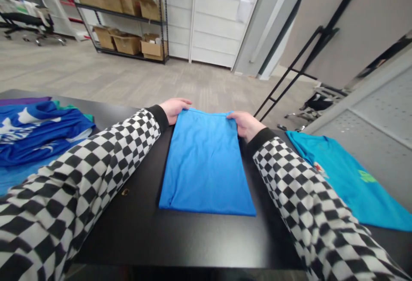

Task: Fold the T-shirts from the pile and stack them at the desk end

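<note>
A blue shirt, folded into a long panel, lies flat on the black table. At its far left corner, my left hand is closed with the fabric between thumb and fingers. My right hand pinches the far right corner in the same way. Between the two hands the far edge sags slightly, while the near edge rests straight on the tabletop. Some of the fingers are hidden behind the cloth.
Left of my arm is a loose heap of blue printed shirts. A teal shirt is spread at the right, beside a grey perforated panel. Beyond the table, cardboard boxes fill a shelf rack.
</note>
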`<action>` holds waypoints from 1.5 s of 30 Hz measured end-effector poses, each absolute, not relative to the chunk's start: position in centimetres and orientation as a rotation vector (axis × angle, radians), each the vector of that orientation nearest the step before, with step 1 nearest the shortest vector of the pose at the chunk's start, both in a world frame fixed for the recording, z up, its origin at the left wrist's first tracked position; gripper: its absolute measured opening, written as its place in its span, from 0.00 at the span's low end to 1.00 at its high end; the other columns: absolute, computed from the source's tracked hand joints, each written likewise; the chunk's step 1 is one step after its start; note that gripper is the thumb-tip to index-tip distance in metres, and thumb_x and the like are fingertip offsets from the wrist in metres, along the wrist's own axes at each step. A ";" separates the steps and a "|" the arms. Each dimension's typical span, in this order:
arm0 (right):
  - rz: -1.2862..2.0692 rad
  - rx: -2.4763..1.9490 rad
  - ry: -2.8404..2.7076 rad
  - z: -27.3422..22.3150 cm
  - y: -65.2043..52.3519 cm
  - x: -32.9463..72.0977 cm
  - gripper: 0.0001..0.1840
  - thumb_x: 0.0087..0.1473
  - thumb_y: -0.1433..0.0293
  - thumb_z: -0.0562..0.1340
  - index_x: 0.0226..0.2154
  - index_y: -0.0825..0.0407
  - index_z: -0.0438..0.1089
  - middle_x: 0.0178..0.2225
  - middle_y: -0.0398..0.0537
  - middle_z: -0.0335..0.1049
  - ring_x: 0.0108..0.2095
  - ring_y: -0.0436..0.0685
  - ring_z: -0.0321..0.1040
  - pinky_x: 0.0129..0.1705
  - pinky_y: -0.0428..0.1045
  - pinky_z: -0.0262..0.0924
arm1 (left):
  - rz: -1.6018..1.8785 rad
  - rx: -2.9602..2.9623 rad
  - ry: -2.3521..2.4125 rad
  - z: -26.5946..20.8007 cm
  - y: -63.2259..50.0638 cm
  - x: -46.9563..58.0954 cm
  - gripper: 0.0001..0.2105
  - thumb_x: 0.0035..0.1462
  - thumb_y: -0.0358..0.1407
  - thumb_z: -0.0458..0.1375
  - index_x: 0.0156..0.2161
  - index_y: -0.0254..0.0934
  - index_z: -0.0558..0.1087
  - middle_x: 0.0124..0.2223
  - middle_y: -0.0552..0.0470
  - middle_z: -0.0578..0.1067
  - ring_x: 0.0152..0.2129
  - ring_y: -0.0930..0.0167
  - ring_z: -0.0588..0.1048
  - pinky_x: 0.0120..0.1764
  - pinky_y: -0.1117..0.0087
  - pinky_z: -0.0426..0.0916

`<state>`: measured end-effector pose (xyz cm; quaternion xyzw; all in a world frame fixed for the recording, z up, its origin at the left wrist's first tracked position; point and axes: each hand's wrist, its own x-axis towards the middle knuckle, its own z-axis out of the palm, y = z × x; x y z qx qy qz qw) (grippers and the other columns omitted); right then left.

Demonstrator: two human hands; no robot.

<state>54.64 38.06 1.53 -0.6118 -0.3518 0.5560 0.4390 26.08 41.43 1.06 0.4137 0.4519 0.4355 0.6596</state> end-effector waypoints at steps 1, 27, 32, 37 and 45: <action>1.287 -1.528 -0.913 1.3 38.2 54.7 0.14 0.52 0.82 0.65 0.40 0.51 0.72 0.26 0.42 0.74 0.26 0.56 0.73 0.36 0.52 0.77 | 1.035 0.978 1.042 1.0 41.4 26.3 0.18 0.55 0.17 0.62 0.50 0.33 0.74 0.44 0.41 0.86 0.36 0.66 0.85 0.48 0.60 0.82; 0.398 -1.265 -2.750 1.7 6.4 55.0 0.51 0.71 0.50 0.67 0.84 0.49 0.48 0.82 0.63 0.43 0.82 0.75 0.43 0.81 0.74 0.44 | 0.264 2.803 0.907 -1.4 11.1 18.5 0.42 0.73 0.55 0.59 0.83 0.43 0.53 0.83 0.39 0.53 0.79 0.52 0.57 0.78 0.44 0.51; 0.205 -1.248 -2.702 -0.4 1.5 55.1 0.49 0.67 0.65 0.70 0.82 0.49 0.53 0.81 0.62 0.49 0.80 0.73 0.51 0.79 0.72 0.54 | 0.358 2.903 0.900 -2.8 6.2 17.6 0.38 0.71 0.40 0.61 0.82 0.41 0.57 0.81 0.39 0.60 0.77 0.53 0.62 0.76 0.45 0.60; 0.025 -1.160 -2.495 -3.4 -0.2 56.1 0.32 0.71 0.79 0.57 0.72 0.45 0.72 0.70 0.59 0.73 0.70 0.65 0.71 0.70 0.66 0.71 | 0.782 2.934 0.844 -5.6 4.7 16.3 0.26 0.74 0.28 0.53 0.71 0.45 0.76 0.68 0.44 0.80 0.66 0.59 0.78 0.70 0.51 0.73; 0.352 -0.956 -2.502 2.0 -3.9 55.7 0.26 0.74 0.75 0.60 0.67 0.42 0.77 0.61 0.54 0.83 0.61 0.63 0.82 0.74 0.67 0.65 | 0.873 2.865 0.595 -0.2 0.9 15.3 0.22 0.72 0.26 0.54 0.63 0.43 0.80 0.55 0.45 0.87 0.51 0.63 0.87 0.65 0.57 0.78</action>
